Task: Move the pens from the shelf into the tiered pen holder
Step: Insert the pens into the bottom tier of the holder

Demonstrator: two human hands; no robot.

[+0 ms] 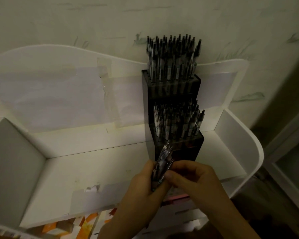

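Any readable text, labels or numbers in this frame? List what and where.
None legible.
Pens in the tiered pen holder: pale barrel labels, too small and blurred to read.
Bundle of pens held in the left hand: patterned wraps, no readable text.
White shelf: paper and tape only, blank.

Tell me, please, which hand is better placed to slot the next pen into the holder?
The right hand: its fingers touch the pen bundle gripped by the left hand.
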